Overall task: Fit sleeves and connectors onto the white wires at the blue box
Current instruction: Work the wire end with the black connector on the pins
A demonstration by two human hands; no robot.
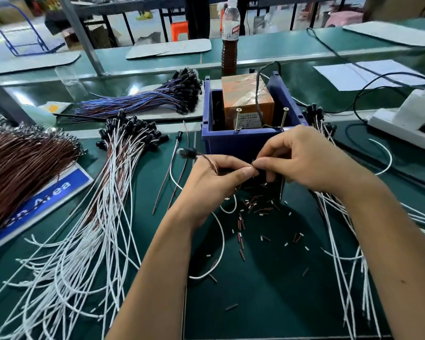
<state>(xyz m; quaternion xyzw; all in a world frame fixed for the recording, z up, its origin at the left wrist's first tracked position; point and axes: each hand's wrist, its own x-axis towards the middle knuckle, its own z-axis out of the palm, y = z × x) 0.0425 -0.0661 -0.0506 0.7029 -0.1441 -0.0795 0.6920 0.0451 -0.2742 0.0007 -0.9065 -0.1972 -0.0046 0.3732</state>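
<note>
A blue box (245, 143) stands mid-table with an orange block (248, 101) and two upright screws inside. Just in front of it, my left hand (214, 182) pinches a thin brown wire whose black connector (188, 152) sticks out to the left. My right hand (302, 160) meets it, thumb and forefinger pinching the wire's tip, where a small dark sleeve seems to sit. A white wire (221, 241) loops down from my hands. Short brown and white sleeve pieces (253, 209) lie scattered on the green mat below.
A large bundle of white and brown wires with black connectors (103, 204) fans across the left. More white wires (349, 253) lie on the right. A brown wire bundle (22, 168), a blue-purple bundle (145, 99), a bottle (230, 38) and a power strip (402, 128) ring the area.
</note>
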